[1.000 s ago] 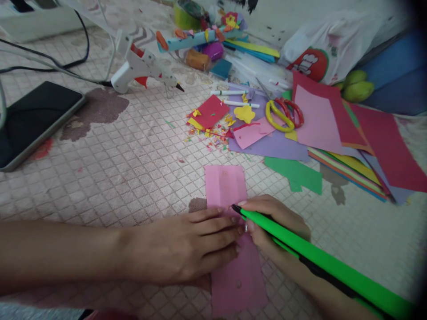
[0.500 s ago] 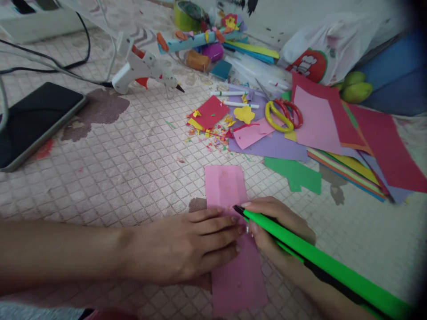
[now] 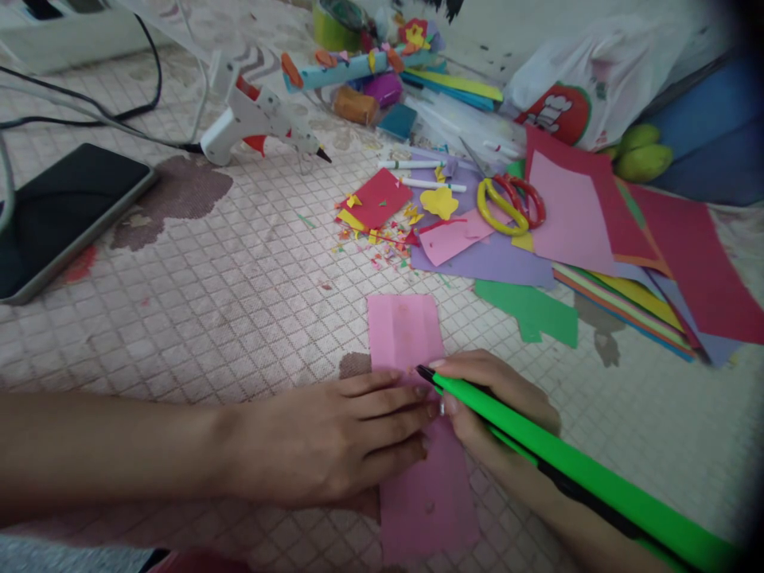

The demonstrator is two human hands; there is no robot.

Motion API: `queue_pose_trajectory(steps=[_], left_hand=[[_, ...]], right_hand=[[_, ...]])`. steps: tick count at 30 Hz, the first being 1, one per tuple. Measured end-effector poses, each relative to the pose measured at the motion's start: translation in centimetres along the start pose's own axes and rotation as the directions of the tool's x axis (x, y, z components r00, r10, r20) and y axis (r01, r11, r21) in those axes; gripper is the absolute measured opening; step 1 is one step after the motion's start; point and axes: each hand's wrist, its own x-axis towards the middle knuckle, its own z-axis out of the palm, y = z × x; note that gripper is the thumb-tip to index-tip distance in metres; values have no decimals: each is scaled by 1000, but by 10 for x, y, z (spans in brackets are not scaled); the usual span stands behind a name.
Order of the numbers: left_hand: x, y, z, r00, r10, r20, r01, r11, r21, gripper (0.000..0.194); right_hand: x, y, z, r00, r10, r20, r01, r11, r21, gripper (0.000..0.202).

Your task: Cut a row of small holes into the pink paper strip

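Note:
A creased pink paper strip lies lengthwise on the quilted cloth, running away from me. My left hand rests flat across its middle, fingers spread and pointing right, holding nothing. From the right, my right hand grips a bright green pen with a black tip. That tip is at the strip, just beyond my left fingertips. Small faint marks show on the far part of the strip.
Behind are paper scraps, a red sheet, scissors and a green piece. Coloured sheets lie at right, near a plastic bag. A glue gun and phone are at left.
The view has shifted very slightly. The pen tip has moved a tiny amount to the left and away from me; my left hand stays on the strip.

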Motion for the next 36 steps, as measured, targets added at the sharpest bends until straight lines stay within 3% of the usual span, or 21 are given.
queue_pose_trajectory(steps=[6,13,36], left_hand=[[0,0,0,1000,-5,-12,5,1000,-18,39],[0,2,4,1000,-14,-4,13,1000,-27,44],[0,4,5,999,-34,-15,34,999,-33,47]], right_hand=[[1,-2,-2,997,5,81,-4,1000,-16,27],[2,-10,-5,998,1,-56,-4,998,-55,27],[2,-2,-1,999,2,32,-1,1000,-24,28]])
